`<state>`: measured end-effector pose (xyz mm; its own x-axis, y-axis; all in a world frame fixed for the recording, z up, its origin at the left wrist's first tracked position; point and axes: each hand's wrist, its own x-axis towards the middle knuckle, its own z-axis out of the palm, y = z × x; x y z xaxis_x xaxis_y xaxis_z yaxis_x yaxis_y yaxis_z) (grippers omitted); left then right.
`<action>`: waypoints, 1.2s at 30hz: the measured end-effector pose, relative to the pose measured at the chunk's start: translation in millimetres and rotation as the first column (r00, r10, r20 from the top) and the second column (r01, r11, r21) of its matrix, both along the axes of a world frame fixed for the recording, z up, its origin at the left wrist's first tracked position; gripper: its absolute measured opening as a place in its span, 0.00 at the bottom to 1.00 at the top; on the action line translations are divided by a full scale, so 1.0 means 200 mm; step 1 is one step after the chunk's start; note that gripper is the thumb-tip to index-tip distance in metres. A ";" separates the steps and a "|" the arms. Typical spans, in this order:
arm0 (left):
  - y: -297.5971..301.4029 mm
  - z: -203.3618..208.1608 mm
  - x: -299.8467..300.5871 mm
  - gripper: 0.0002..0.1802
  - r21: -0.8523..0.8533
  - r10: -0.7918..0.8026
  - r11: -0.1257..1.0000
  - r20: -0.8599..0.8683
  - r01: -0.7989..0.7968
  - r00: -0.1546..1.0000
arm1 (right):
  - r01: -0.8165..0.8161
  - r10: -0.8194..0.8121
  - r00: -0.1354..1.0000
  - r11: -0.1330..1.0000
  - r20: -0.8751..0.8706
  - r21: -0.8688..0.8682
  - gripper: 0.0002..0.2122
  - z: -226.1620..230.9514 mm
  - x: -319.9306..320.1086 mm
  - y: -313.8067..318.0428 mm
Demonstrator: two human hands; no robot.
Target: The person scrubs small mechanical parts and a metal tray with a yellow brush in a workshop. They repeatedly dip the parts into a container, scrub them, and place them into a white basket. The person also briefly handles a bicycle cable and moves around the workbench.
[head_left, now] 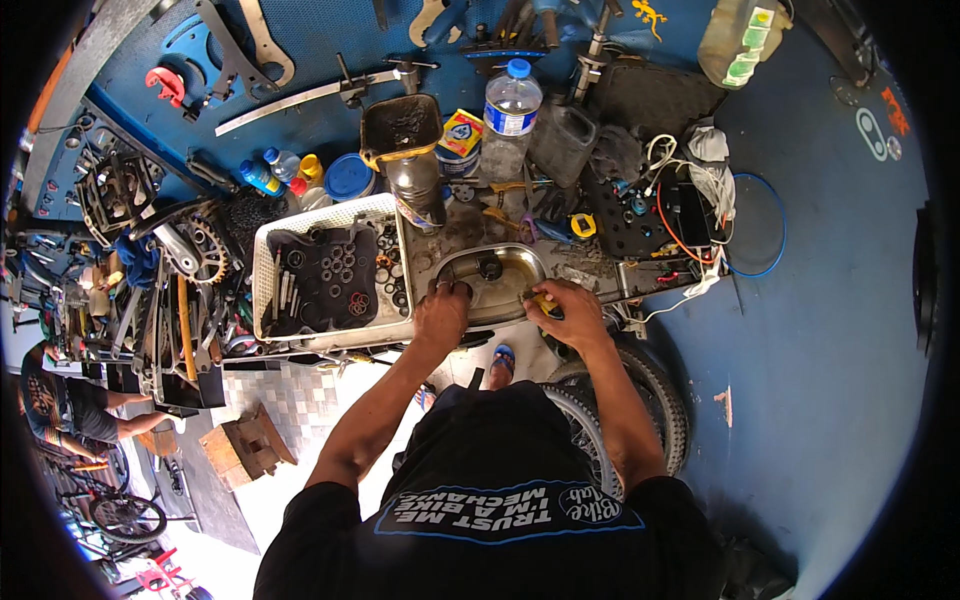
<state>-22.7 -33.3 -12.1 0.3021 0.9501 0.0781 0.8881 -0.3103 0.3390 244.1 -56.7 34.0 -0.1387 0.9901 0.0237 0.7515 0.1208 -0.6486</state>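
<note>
A shallow oval metal tray (541,264) holding brownish liquid sits at the workbench's front edge. Inside it, toward the far side, lies a small dark round part (489,268). My left hand (443,313) is at the tray's near left rim, its fingers curled together; whatever they hold, if anything, is hidden. At the near right of the tray, my right hand (570,312) is closed round a small yellow object (547,304). Its exact kind does not show.
A white basket (262,285) of rings and small parts stands left of the tray. Behind are a cut-open bottle (415,190), a blue-capped bottle (512,100) and a yellow tape measure (583,226). Bicycle wheels (655,400) stand below right; another person (70,395) is far left.
</note>
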 end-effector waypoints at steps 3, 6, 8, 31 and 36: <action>0.01 0.03 0.00 0.09 -0.272 0.131 0.962 0.467 0.002 0.874 | -0.062 0.061 0.997 0.998 0.040 0.023 0.18 -0.02 0.01 0.02; 0.00 0.04 0.03 0.12 -0.691 0.598 0.683 0.716 0.237 0.361 | 0.127 -0.145 0.984 0.978 -0.101 -0.166 0.15 -0.05 -0.02 0.04; 0.00 0.03 0.04 0.15 -0.726 0.794 0.543 0.607 0.423 0.024 | 0.146 -0.234 0.853 0.965 -0.467 -0.217 0.13 -0.06 -0.08 0.05; 0.03 0.03 0.06 0.08 -0.573 0.587 0.761 0.808 0.305 0.051 | 0.253 -0.283 0.755 0.958 -0.591 -0.137 0.08 0.03 -0.32 -0.01; 0.04 0.02 0.05 0.11 -0.643 0.675 0.684 0.737 0.345 0.038 | 0.251 -0.221 0.752 0.967 -0.621 -0.041 0.09 -0.04 -0.30 0.00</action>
